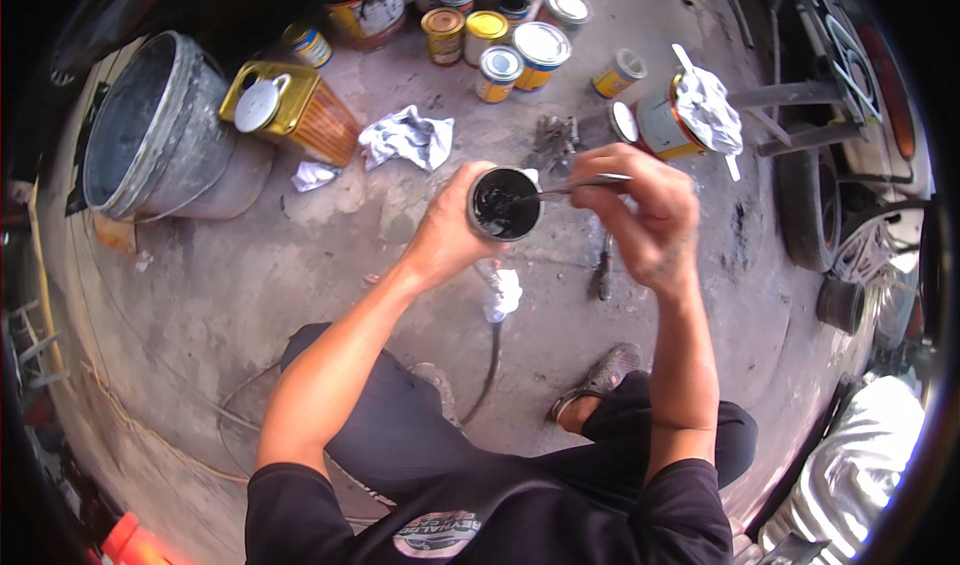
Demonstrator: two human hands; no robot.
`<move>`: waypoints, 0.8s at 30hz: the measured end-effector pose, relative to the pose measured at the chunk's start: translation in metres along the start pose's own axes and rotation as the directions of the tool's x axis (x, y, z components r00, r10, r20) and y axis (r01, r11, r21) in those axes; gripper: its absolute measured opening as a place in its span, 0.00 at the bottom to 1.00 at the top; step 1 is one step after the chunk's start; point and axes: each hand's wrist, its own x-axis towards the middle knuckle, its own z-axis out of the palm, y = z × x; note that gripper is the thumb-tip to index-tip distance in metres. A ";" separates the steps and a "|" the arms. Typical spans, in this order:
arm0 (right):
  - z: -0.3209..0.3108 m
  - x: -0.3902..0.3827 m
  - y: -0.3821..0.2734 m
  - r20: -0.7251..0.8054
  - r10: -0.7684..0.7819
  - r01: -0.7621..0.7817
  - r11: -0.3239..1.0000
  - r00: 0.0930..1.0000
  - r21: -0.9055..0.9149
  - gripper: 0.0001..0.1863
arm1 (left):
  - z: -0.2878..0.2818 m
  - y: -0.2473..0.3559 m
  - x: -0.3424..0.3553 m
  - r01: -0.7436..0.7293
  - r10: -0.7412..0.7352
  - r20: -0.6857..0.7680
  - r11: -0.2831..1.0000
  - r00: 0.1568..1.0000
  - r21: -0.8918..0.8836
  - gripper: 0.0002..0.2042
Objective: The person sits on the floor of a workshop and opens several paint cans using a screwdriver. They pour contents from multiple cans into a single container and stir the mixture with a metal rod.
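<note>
My left hand (447,227) is wrapped round the side of a small round can (500,236), its open top facing me. Thick, glossy black paint (494,201) lies inside it. Between the fingers of my right hand (648,213) is a thin metal stirring stick (556,191), pinched and slanting down to the left. Its lower end reaches into the paint, where the tip is hidden. A white rag (503,295) lies beneath the can, beside the end of a dark hose (493,365). Beyond my hands there is a crumpled white cloth (408,137) on the floor.
Several paint cans, among them a white-lidded one (542,45), stand at the far side. A large grey bucket (180,75) and a rectangular yellow tin (318,115) are on the left. Farther right, a cloth (708,110) covers a larger can (660,130) near a tyre (808,210).
</note>
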 end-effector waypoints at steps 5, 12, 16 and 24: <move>-0.011 -0.002 -0.014 -0.155 0.065 -0.057 0.997 0.986 0.058 0.09 | 0.000 -0.008 0.003 0.023 -0.022 0.013 0.996 1.000 -0.083 0.37; -0.008 -0.009 -0.004 -0.231 0.236 -0.187 0.959 0.944 0.214 0.06 | 0.000 -0.014 0.001 -0.039 0.041 0.018 0.996 0.999 -0.082 0.36; -0.005 -0.011 0.004 -0.264 0.288 -0.209 0.935 0.921 0.288 0.08 | 0.000 -0.016 0.001 -0.070 0.071 0.010 0.994 0.997 -0.080 0.36; -0.004 -0.017 0.022 -0.312 0.379 -0.270 0.901 0.871 0.340 0.08 | 0.001 -0.011 -0.002 -0.052 0.054 0.015 0.995 0.998 -0.088 0.35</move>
